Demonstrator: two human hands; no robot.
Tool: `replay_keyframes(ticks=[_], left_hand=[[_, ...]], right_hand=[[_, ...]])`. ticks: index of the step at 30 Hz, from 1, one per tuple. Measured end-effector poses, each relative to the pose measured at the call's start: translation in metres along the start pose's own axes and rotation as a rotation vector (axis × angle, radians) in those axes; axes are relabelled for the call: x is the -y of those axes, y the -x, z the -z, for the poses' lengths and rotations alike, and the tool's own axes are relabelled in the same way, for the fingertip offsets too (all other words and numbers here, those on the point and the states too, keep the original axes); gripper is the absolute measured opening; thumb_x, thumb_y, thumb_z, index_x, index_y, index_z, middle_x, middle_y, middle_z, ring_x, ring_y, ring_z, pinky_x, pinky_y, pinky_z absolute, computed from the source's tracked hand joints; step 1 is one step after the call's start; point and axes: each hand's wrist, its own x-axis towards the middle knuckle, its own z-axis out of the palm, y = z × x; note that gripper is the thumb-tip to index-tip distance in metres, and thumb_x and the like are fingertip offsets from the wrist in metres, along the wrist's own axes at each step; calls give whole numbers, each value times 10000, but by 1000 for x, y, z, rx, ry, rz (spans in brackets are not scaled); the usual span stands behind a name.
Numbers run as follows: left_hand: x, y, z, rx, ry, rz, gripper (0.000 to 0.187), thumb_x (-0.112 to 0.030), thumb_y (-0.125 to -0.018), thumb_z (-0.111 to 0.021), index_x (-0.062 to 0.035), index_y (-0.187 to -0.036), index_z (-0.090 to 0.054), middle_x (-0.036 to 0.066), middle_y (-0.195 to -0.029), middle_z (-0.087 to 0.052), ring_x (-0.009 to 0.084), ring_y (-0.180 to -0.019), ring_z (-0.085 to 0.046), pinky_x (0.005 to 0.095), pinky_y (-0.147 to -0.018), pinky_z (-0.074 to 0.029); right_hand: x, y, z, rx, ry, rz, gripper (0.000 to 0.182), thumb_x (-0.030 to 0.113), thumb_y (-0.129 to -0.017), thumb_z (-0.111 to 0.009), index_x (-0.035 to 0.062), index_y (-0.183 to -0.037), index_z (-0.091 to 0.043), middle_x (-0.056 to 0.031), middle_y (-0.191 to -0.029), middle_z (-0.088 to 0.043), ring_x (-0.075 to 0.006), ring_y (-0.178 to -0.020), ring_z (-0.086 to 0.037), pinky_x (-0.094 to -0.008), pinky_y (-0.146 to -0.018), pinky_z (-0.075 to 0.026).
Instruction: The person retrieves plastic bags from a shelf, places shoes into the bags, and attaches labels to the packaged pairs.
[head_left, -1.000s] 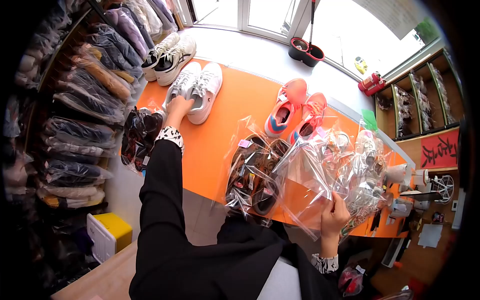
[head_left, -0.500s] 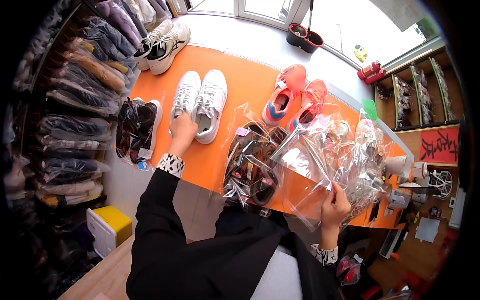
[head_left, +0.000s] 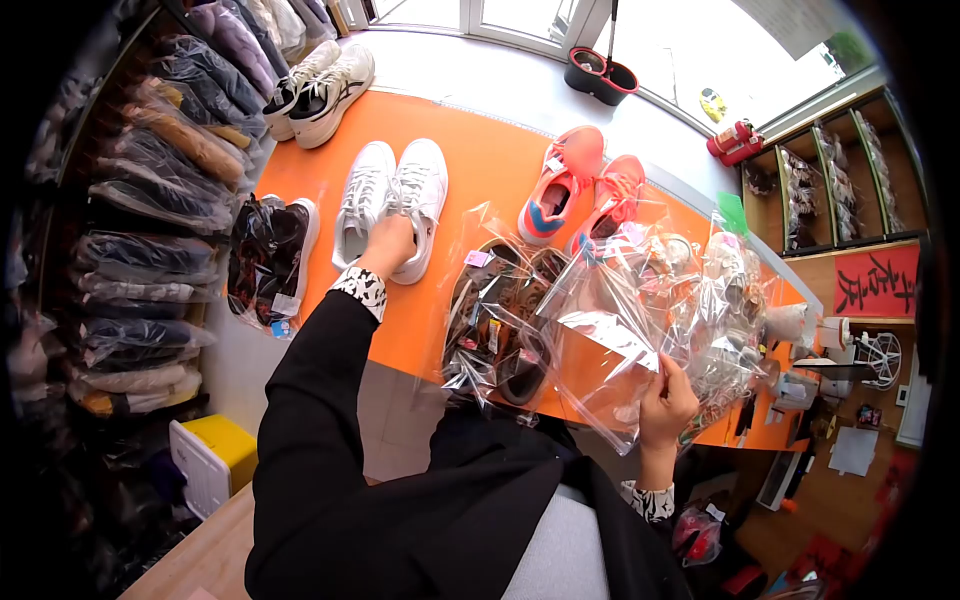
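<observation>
right hand (head_left: 668, 402) pinches a clear bag (head_left: 612, 338); left hand (head_left: 390, 243) at a white shoe's (head_left: 420, 178) opening
by the surface's (head_left: 480, 150) near edge, a light pinch should spare the bag. farther, towards the left edge, steady pressure should keep the shoe flat. the left fingertips are hidden, so i cannot tell their grip; glare hides the bag's folds.

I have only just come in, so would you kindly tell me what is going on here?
A person is handling shoes at an orange table. The left hand is on one of two white sneakers, by its opening, while the right hand pinches a piece of clear plastic. The white sneakers stand side by side, unwrapped. Dark patterned shoes lie in clear wrapping near the table's front edge, and coral shoes stand behind them.
</observation>
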Motion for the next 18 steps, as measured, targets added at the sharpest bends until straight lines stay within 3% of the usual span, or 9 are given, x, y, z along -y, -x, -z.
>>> replay_keyframes(ticks=[6,10,18], left_hand=[[13,-9,-17,-84,-59,-103,157,-69,-772,-581,10,-778,-717,223,-800,-687,363,-773,-691,437,-695,-556],[7,-10,-24,-233,-55,-19,219,-61,-825,-517,9,-763,-715,231,-793,-687,346,-754,-700,441,-669,-561],[4,-6,-15,-261,-15,40,200,-88,-826,-550,19,-785,-714,238,-851,-689,359,-844,-691,433,-742,-557]], right_hand=[[-1,6,-1,-22,-13,-6,191,-41,-819,-624,10,-996,-673,-151,-787,-655,-291,-635,-640,-342,-567,-490],[-2,11,-2,-9,4,-15,186,-34,-819,-625,15,-992,-671,-150,-805,-662,-296,-652,-648,-349,-578,-496],[-1,17,1,-36,-16,24,189,-30,-816,-628,24,-993,-671,-139,-790,-662,-292,-632,-642,-351,-574,-495]])
